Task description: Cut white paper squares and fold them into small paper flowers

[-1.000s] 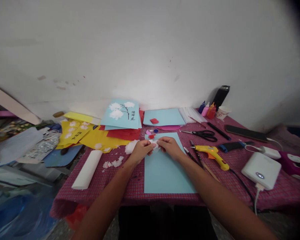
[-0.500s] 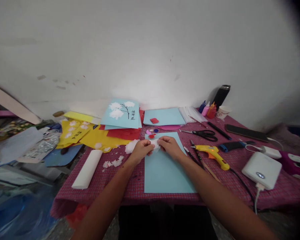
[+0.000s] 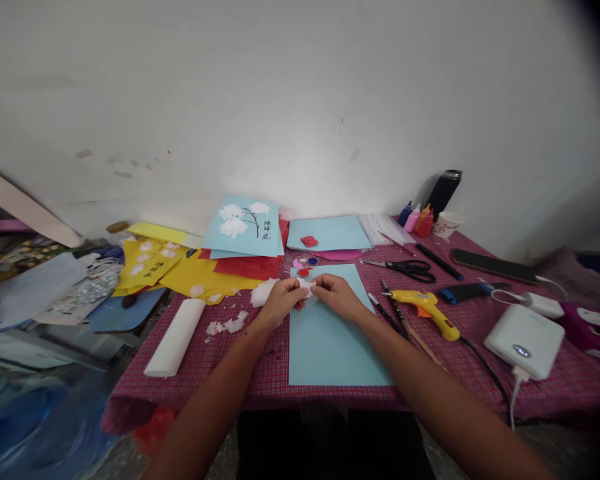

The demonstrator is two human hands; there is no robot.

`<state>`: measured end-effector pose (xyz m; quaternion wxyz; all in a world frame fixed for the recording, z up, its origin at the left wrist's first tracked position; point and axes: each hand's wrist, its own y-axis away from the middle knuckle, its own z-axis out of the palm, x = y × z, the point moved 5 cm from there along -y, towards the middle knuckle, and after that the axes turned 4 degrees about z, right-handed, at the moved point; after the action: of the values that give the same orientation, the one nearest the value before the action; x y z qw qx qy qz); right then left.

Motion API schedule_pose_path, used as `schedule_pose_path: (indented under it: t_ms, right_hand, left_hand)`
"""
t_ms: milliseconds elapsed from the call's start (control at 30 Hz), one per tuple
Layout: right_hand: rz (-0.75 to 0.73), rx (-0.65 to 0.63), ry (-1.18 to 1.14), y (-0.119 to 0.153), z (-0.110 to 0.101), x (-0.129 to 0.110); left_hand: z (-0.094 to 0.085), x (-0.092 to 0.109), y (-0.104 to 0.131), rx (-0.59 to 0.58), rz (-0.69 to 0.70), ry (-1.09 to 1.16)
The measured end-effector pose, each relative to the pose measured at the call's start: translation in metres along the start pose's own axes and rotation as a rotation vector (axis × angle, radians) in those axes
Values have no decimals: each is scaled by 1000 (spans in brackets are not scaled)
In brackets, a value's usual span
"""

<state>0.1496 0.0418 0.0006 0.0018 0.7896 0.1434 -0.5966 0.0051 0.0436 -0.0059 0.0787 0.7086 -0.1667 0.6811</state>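
Between my two hands is a small piece of white tissue paper (image 3: 307, 285), pinched from both sides. My left hand (image 3: 283, 300) has its thumb and fingers closed on the left part. On the other side my right hand (image 3: 336, 295) grips the right edge. Both hover over the top of a light blue sheet of paper (image 3: 330, 350). Another piece of white tissue (image 3: 263, 292) lies just left of my left hand, and torn white scraps (image 3: 229, 325) are scattered nearer me. Small paint dishes (image 3: 304, 272), one red, stand just beyond my fingers.
A white paper roll (image 3: 175, 339) lies at the left. To the right are a yellow glue gun (image 3: 425, 308), black scissors (image 3: 405, 268), a white power bank (image 3: 525, 341) and paint bottles (image 3: 414, 219). Behind stands a blue card with white paper flowers (image 3: 245, 227), near yellow sheets (image 3: 195, 275).
My right hand has shifted slightly left, closer to my left hand, and less of the white tissue shows beneath it. The things on the table have stayed put.
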Motion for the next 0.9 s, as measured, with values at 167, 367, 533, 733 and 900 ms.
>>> schedule_pose_path:
  t_ms: [167,367,533,733,900]
  right_hand:
    - [18,16,54,0,-2,-1]
    - [-13,42,8,2,-5,-5]
    - [-19,43,58,2,-1,-4]
    - [-1,17,75,2,0,-3]
    - [33,19,56,0,-2,0]
  left_hand:
    - [1,0,0,-20,9,36]
    - [0,-2,0,-9,-7,31]
    - [3,2,1,-57,6,43]
    - [2,0,-1,-29,38,-41]
    - [-1,-4,-2,37,24,-81]
